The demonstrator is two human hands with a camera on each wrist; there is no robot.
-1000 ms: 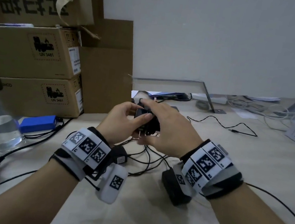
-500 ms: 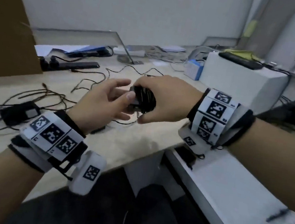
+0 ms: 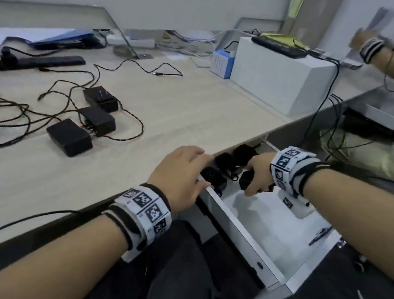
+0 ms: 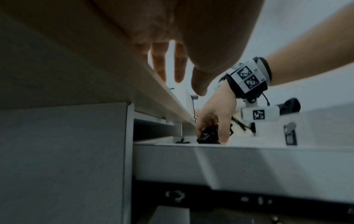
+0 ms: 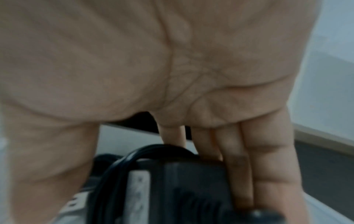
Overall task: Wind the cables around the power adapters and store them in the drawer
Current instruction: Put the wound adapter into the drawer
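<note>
1. The desk (image 3: 176, 111) is the biggest thing in view, a pale wood top running along the wall, with its front edge above an open drawer.
2. A white box (image 3: 281, 85) stands at the far right of the desk, with a black flat device lying on top of it.
3. The drawer (image 3: 243, 228) is white and pulled out under the desk edge. Several wound adapters (image 3: 224, 162) already sit in its back part, close together.
4. The left hand (image 3: 182, 172) lies on the desk edge just above the drawer, fingers straight and spread, holding nothing. The left wrist view shows the same loose fingers (image 4: 178, 66) over the edge.
5. The right hand (image 3: 258, 173) is down inside the drawer, thumb and fingers curled round a black adapter (image 3: 246, 180) with its cable wrapped round it. In the right wrist view the fingers (image 5: 247, 166) press one side of the block and cable loops (image 5: 122, 163) cross its top.
6. Three more adapters (image 3: 70, 136) lie on the desk to the left, near one another, their cables (image 3: 127, 132) loose and tangled across the top.
7. A small blue and white box (image 3: 222, 63) sits just beside the white box.
</note>
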